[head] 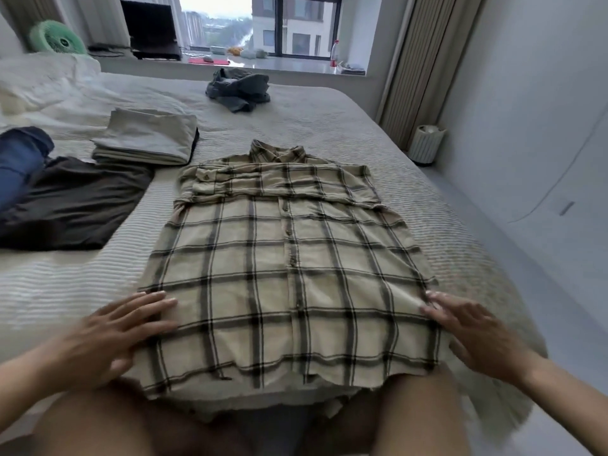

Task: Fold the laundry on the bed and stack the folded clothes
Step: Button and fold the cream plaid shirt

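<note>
A beige plaid shirt (286,264) lies flat on the bed (345,126), collar away from me, with both sleeves folded across the chest. My left hand (121,327) rests with straight fingers on the shirt's lower left edge. At the lower right edge lies my right hand (473,327), fingers spread and flat. A folded beige stack (148,136) sits at the left, with a dark brown garment (69,205) in front of it and a blue one (19,159) at the far left. A crumpled grey garment (238,90) lies at the far end.
A white duvet and pillow (42,90) are bunched at the back left. The window sill (230,62) holds a green fan (56,36), a laptop and a bottle. A white ribbed bin (424,144) stands on the floor to the right of the bed.
</note>
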